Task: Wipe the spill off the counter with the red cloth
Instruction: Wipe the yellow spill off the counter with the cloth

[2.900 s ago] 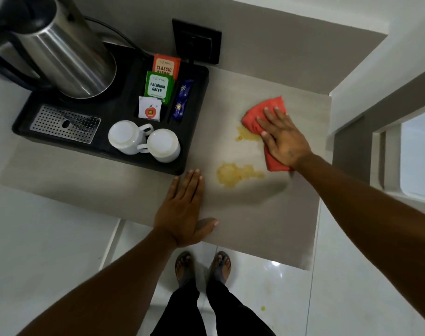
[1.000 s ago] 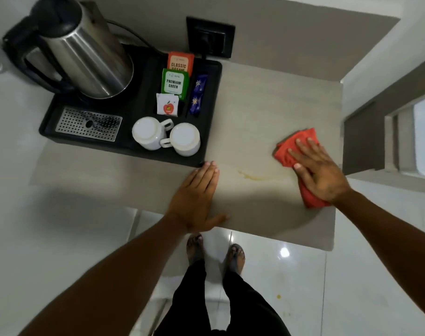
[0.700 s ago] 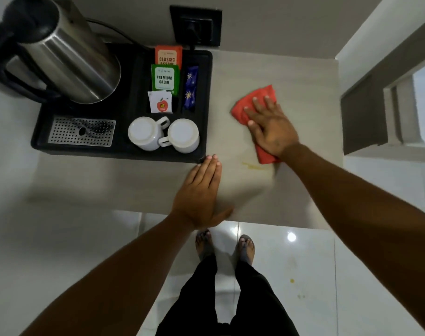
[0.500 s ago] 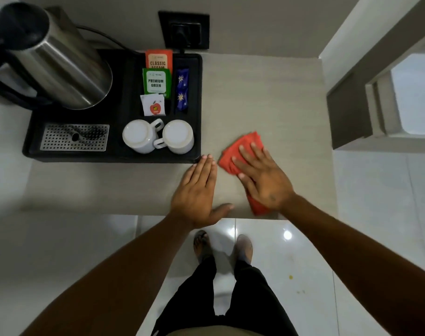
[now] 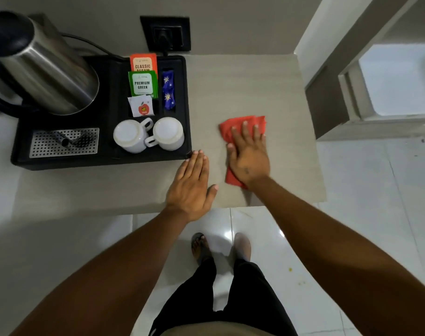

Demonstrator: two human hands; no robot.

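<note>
Red cloth (image 5: pixel 240 124) lies crumpled on the counter (image 5: pixel 230 83), pinned flat under the right hand (image 5: pixel 249 156), whose fingers are spread wide and press down on it without closing around it. No yellow patch shows anywhere on the bare counter surface, so the wiping looks all but done (whatever may sit under the cloth or the hand is hidden). A few yellow specks (image 5: pixel 290 269) do mark the floor tiles, which the task does not cover. The left hand (image 5: pixel 190 185) rests open and flat near the front edge, its fingertips touching the corner of the black tray (image 5: pixel 104 163). Open room lies behind and to the right of the cloth; the tray bounds it on the left, and the front edge is close.
</note>
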